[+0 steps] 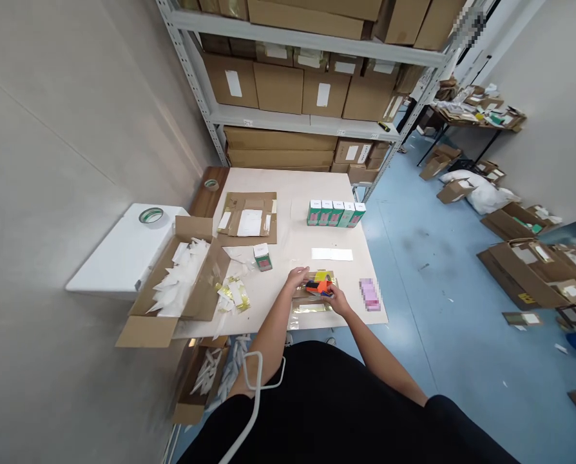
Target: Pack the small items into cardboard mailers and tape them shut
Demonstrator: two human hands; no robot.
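Observation:
On the near part of the table, a brown cardboard package (300, 301) with clear and yellowish tape lies in front of me. My right hand (337, 300) is closed around an orange and black tape dispenser (319, 285) with a yellow roll (323, 276), held over the package. My left hand (297, 278) rests by the package's left side, close to the dispenser's front, its fingers stretched out; exactly what its fingertips touch is too small to make out. A single green and white box (263, 257) stands farther left.
Several green and white boxes (337, 213) stand in a row at the back right. A flattened carton (268, 236) lies at the back left, near an open box (155, 330) of white packets. Also here: a white strip (332, 254), a pink item (370, 294), shelving (288, 120) behind.

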